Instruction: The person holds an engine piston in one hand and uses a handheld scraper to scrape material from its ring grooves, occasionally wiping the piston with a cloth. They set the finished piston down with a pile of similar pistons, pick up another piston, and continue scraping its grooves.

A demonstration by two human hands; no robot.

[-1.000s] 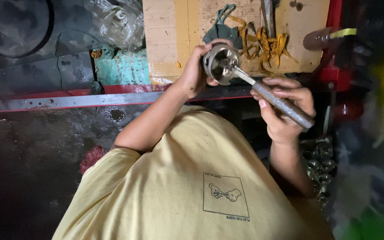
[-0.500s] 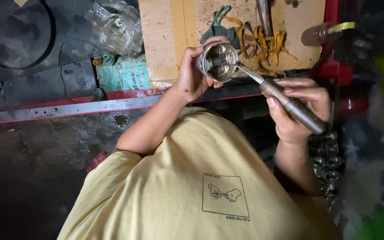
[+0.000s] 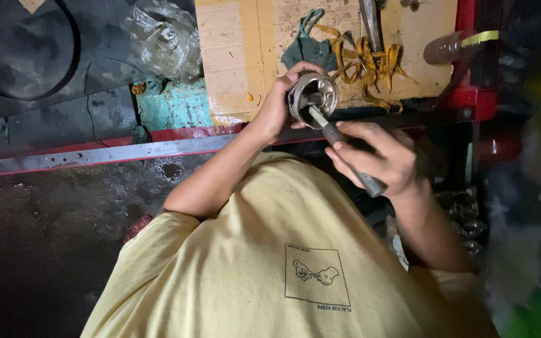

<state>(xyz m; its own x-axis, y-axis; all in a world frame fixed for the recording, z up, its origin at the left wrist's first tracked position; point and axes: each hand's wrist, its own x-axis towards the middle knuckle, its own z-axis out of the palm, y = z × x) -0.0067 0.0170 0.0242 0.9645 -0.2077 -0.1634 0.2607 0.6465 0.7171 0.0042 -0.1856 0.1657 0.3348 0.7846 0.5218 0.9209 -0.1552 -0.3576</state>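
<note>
Bottom of frame: yellow shirt [image 3: 270, 269] with a small square print, filling the lower centre. Dark wet floor [image 3: 45, 238] at lower left.

Centre right: right hand [image 3: 380, 159] closed around a dark metal rod [image 3: 345, 153], fingers wrapped over the shaft, lower end sticking out below the fist. Rod runs up and left, its tip inside the metal cup [image 3: 313, 100].

Just above, centre: left hand [image 3: 280, 106] curled around the left side of the metal cup, thumb and fingers on its rim, open side facing the camera. Cup is held in the air, in front of the table edge.

Behind: red-edged rail [image 3: 95, 153] running across from the left. Beyond it the cardboard-covered table [image 3: 233, 56], with a green rag [image 3: 308, 47], orange strips [image 3: 370, 62] and a metal tool [image 3: 369, 22] at top centre. Crumpled clear plastic bag [image 3: 158, 37] at upper left, clear bottle [image 3: 449, 47] at upper right. Far right edge is blurred.
</note>
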